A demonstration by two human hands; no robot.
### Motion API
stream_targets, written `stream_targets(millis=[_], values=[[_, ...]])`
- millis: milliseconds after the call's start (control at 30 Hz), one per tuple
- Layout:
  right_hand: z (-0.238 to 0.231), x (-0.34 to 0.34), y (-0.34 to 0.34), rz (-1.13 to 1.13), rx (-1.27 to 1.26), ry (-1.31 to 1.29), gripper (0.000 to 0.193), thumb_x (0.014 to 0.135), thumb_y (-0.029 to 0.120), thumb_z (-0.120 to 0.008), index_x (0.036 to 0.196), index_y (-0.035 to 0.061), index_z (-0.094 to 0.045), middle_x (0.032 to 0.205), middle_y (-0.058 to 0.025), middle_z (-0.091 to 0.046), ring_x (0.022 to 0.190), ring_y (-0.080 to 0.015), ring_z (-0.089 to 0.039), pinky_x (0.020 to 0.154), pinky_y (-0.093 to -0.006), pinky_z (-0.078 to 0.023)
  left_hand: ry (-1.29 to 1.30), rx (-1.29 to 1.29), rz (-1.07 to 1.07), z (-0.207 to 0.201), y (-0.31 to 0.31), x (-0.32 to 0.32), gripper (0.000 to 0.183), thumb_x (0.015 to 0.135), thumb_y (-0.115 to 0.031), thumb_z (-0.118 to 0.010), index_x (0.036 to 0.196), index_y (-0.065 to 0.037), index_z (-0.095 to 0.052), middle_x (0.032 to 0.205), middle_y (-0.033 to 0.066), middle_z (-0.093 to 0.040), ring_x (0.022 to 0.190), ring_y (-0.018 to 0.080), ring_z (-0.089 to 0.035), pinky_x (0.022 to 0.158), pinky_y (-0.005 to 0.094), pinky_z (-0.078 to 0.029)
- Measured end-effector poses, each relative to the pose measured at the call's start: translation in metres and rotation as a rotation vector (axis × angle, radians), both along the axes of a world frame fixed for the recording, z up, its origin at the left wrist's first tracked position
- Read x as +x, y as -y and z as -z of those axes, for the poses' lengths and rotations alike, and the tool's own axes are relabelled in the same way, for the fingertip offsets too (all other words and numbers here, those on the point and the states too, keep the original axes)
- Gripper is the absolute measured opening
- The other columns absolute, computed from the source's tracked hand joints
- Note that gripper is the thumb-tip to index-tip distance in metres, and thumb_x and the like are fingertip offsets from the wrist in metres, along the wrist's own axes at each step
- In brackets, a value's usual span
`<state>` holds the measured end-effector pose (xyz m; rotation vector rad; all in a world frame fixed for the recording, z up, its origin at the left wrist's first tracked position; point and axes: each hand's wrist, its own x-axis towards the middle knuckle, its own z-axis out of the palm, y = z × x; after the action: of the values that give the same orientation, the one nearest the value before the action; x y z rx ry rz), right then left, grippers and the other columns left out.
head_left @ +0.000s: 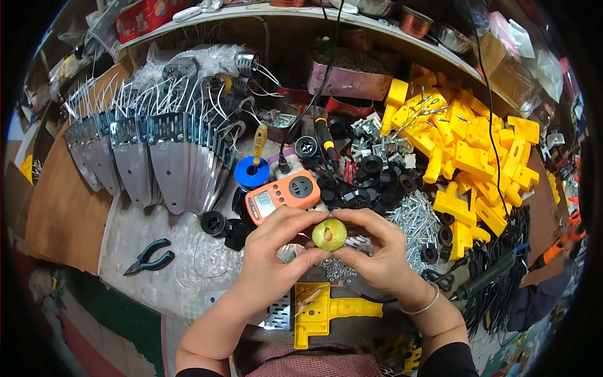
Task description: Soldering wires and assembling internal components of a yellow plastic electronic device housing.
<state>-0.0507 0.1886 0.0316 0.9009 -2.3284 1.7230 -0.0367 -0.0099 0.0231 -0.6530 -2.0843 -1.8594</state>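
Between the fingertips of my left hand (276, 245) and my right hand (374, 248) I hold a small round yellow-green fruit (337, 230). Its pale flesh is exposed on the side facing up, with a brownish core in the middle; its exact kind is unclear. Thumbs press it from below and forefingers from above. Lower down, between my forearms, lies a yellow plastic handle half (312, 309) with wires across it, joined to a perforated metal plate (278, 314). Just beyond my left hand is an orange power meter (282, 196) with a socket and small display.
Pliers (149, 257) lie at left, before rows of wired metal blades (173, 160). A screwdriver (259, 144) stands in a blue spool (252, 174). Screws (414, 220), black round parts (370, 164) and piled yellow handle parts (471, 157) fill the right. Black cables (496, 283) hang near the edge.
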Motion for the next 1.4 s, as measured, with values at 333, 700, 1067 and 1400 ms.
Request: stream_targets(millis=[333,700,1067,1400], values=[[0.001,0.012,-0.014,0.028,0.188,-0.144,0.044,0.076,0.007,-0.078,0.115,-0.0014,-0.060,0.105,-0.0152,-0.065,0.086,-0.0246,-0.067,0.066,-0.0301,-0.057,-0.050,-0.206,0.084,0.001,-0.001,0.003,0.041,0.076,-0.008,-0.079,0.114,-0.002,-0.065,0.104,0.0098,-0.065,0.091,0.0200,-0.067,0.075,0.0299,-0.056],[0.010,0.014,-0.015,-0.022,0.093,-0.205,0.040,0.075,0.011,-0.079,0.108,-0.0028,-0.060,0.092,-0.0153,-0.064,0.075,-0.0245,-0.066,0.058,-0.0298,-0.055,0.043,-0.100,0.277,0.005,0.001,-0.002,0.038,0.074,-0.007,-0.080,0.109,-0.001,-0.066,0.103,0.0099,-0.064,0.091,0.0174,-0.066,0.078,0.0292,-0.056],[0.002,0.023,-0.012,0.024,0.010,-0.249,0.042,0.074,0.012,-0.081,0.108,-0.0037,-0.062,0.087,-0.0142,-0.064,0.072,-0.0236,-0.065,0.062,-0.0302,-0.054,0.074,0.062,0.301,0.007,-0.002,0.004,0.040,0.073,-0.006,-0.082,0.109,0.000,-0.066,0.105,0.0119,-0.065,0.097,0.0204,-0.066,0.081,0.0305,-0.055],[-0.033,0.066,-0.022,-0.421,-0.193,-0.412,0.024,0.084,0.019,-0.073,0.103,0.0032,-0.072,0.099,-0.0184,-0.068,0.093,-0.0306,-0.066,0.075,-0.0375,-0.059,-0.101,0.460,0.643,-0.041,-0.002,0.059,0.016,0.084,0.002,-0.066,0.100,0.002,-0.065,0.098,0.0228,-0.068,0.093,0.0361,-0.068,0.076,0.0387,-0.058]])
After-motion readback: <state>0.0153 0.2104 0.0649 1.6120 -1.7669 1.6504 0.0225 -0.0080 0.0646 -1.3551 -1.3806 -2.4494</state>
